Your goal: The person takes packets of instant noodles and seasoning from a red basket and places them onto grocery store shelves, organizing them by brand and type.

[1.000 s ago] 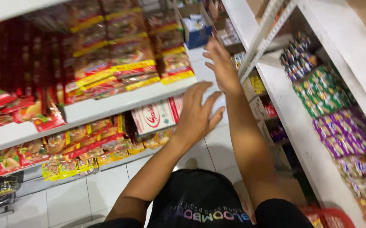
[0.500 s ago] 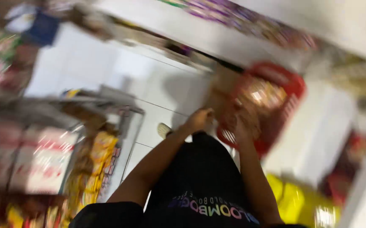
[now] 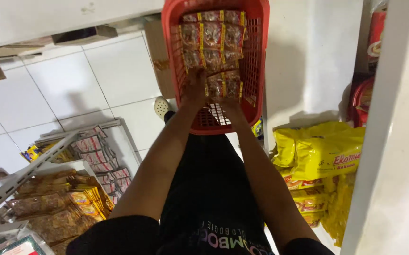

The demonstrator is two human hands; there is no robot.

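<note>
**Both hands down in the red basket, on the sachet packs**

The left hand [image 3: 194,89] and the right hand [image 3: 228,97] reach straight down and forward into a red plastic basket [image 3: 257,56] that stands on the white tiled floor [image 3: 119,75] in front of the person. They lie close side by side, nearly touching, fingers spread over the near end of a stack of red-and-yellow sachet packs [image 3: 212,35]. Whether either hand has closed on a pack cannot be told; the fingertips are hidden among the wrappers.

From left to right: a low shelf [image 3: 30,172] at the lower left carries brown and orange snack packets [image 3: 49,203] and small pink-and-white packs [image 3: 96,156]. A cardboard box [image 3: 155,52] touches the basket's left wall. The basket's long axis runs away from the person, and the packs fill its far end in rows, leaving the near end bare mesh. The packs lie just ahead of and under both hands, about equally near each. Right of the basket is a strip of open floor, then yellow bags [image 3: 322,151] against a white shelf upright [image 3: 393,141].

Room to lift is open straight up and towards the body; the sides are hemmed by the basket walls.
</note>
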